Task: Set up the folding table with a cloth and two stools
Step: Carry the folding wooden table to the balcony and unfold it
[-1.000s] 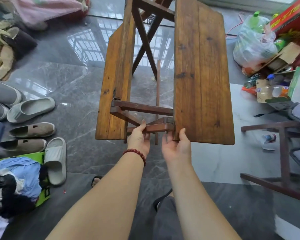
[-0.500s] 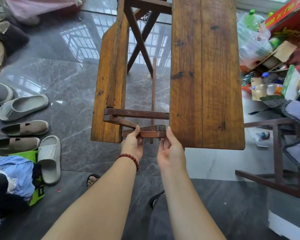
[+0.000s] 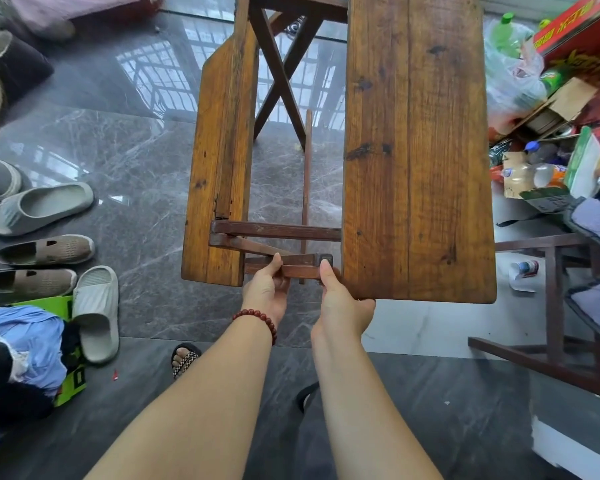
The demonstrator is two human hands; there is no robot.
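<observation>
Shoes (image 3: 42,207) and a heap of clothes (image 3: 21,337) lie on the floor (image 3: 136,161) at the left. In the middle the folding table (image 3: 413,150) is half open. The left hand (image 3: 265,292) and right hand (image 3: 342,306) both curl round its near wooden bar (image 3: 298,270). At the right are bottles (image 3: 520,174), boxes (image 3: 575,32) and a dark frame (image 3: 553,306), maybe a stool

folding table (image 3: 413,150) boards are seen in honey-brown grain with dark knots | its frame (image 3: 274,232) is stained dark red-brown | floor (image 3: 136,161) is veined grey marble | bracelet (image 3: 257,318) is beaded dark red | sandal (image 3: 186,360) is checked black-and-white | box (image 3: 575,29) is printed red, yellow-lettered
</observation>
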